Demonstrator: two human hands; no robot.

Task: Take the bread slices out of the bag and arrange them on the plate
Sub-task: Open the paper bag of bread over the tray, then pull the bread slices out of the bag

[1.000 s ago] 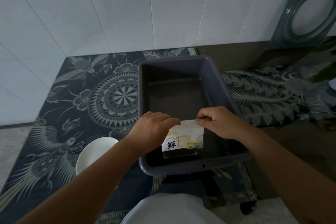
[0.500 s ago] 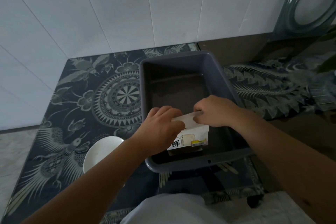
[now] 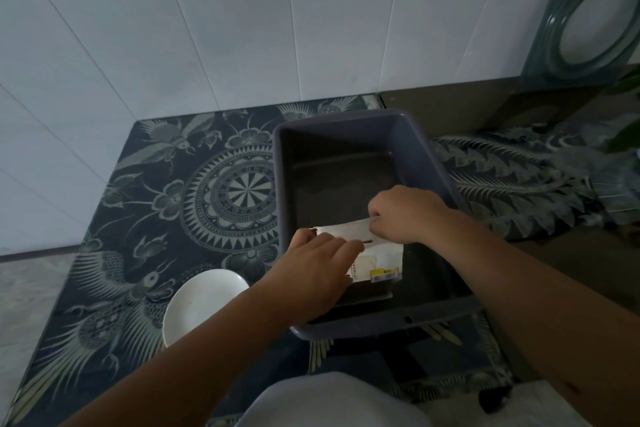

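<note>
A white bread bag (image 3: 379,262) with a yellow label stands in the near end of a grey plastic tub (image 3: 433,163). My left hand (image 3: 318,269) grips the left side of the bag's top and covers its front. My right hand (image 3: 403,215) pinches the right side of the top edge, which is folded back and stretched between both hands. No bread slice shows. An empty white plate (image 3: 201,303) sits on the patterned cloth left of the tub, partly behind my left forearm.
A dark cloth (image 3: 145,218) with bird and mandala patterns covers the counter, bounded by white tiled walls at the back and left. A dark green square frame (image 3: 588,17) with a round opening leans at the back right. Green leaves (image 3: 627,128) show at the right edge.
Both hands have pulled the bag's top apart and back, so the top flap now lies stretched between them. My left hand has slid down over the printed front.
</note>
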